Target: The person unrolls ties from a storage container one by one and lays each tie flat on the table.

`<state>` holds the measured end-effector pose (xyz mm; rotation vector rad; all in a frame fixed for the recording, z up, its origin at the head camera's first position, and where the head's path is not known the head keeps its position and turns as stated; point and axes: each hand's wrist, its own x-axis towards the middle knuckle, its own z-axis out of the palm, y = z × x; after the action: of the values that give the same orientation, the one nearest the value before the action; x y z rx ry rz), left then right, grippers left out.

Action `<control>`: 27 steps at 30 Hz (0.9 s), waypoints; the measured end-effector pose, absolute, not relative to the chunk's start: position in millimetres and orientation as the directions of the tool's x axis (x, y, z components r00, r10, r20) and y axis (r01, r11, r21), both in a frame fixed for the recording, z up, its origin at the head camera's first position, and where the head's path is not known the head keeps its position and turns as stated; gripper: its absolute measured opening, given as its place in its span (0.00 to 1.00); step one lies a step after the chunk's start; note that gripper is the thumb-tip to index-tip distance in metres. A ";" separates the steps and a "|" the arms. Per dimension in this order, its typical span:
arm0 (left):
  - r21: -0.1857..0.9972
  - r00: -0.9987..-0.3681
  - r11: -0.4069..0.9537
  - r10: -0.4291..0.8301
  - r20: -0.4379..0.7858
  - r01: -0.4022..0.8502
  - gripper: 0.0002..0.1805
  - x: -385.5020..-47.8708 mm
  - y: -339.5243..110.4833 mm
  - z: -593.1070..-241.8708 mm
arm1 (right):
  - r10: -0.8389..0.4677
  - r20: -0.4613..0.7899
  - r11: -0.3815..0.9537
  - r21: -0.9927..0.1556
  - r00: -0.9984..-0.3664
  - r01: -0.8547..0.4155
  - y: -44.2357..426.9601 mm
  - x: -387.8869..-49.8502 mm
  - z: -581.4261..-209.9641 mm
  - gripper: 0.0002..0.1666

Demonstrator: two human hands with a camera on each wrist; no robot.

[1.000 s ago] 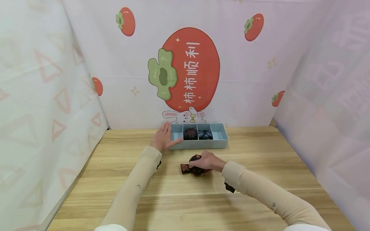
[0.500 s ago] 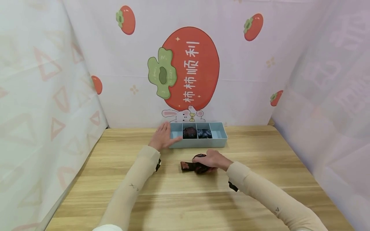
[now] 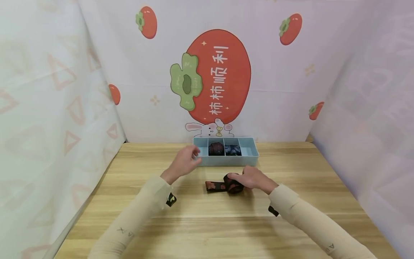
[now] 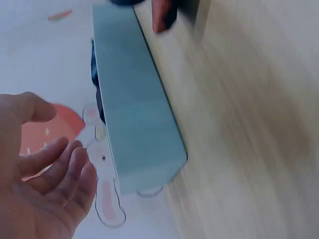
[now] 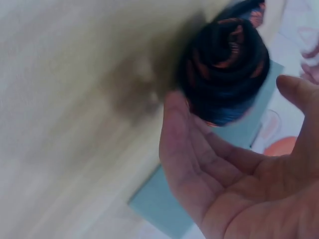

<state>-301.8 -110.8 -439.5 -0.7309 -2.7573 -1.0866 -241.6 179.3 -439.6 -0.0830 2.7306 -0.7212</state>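
Note:
A dark necktie with a red pattern, rolled into a coil [image 3: 233,184], lies on the table with its flat loose end [image 3: 215,186] stretching left. My right hand [image 3: 255,177] holds the coil from the right, thumb over its top in the head view. In the right wrist view the fingers touch the coil [image 5: 224,72], while the thumb looks apart from it. My left hand [image 3: 183,160] holds nothing, its fingers loosely bent, by the left front corner of a light blue divided box [image 3: 226,161]. The left wrist view shows this hand [image 4: 50,184] beside the box wall [image 4: 137,109].
Two compartments in the middle of the box hold rolled fabric: a dark red roll [image 3: 216,149] and a dark blue patterned roll [image 3: 233,150]. The box stands at the back of the wooden table [image 3: 207,230], before a printed cloth backdrop [image 3: 268,118]. Cloth hangs on both sides.
My left hand has drawn back from the box's left end, fingers now bent. My right hand and the coil have shifted right, and more of the necktie's flat end shows.

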 end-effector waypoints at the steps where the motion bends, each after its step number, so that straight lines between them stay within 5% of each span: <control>1: 0.641 -0.875 0.611 0.428 0.226 0.464 0.16 -296.9 -108.2 -440.4 | -0.143 -0.276 0.873 -0.488 -0.951 0.011 182.6 -241.3 -436.1 0.42; 6: 0.698 -0.847 0.570 0.523 0.099 0.433 0.13 -277.5 -94.1 -447.5 | -0.235 -0.165 0.868 -0.479 -0.958 -0.131 196.2 -243.7 -417.9 0.37; 11: 0.698 -0.837 0.581 0.546 0.046 0.418 0.11 -266.7 -78.8 -454.1 | -0.436 -0.020 0.801 -0.463 -0.900 -0.378 195.1 -249.7 -405.4 0.15; 18: 0.674 -0.833 0.616 0.553 -0.003 0.407 0.11 -257.1 -62.9 -459.6 | -0.602 0.069 0.694 -0.447 -0.795 -0.564 172.9 -252.4 -406.9 0.13; 27: 0.609 -0.823 0.650 0.567 0.008 0.454 0.07 -253.7 -53.2 -469.1 | -0.628 0.133 0.658 -0.435 -0.767 -0.615 151.9 -258.3 -432.2 0.14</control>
<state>-253.7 -53.2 -469.1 -0.9434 -3.0187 -1.0302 -258.3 151.9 -432.2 -1.0626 2.8339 -0.7263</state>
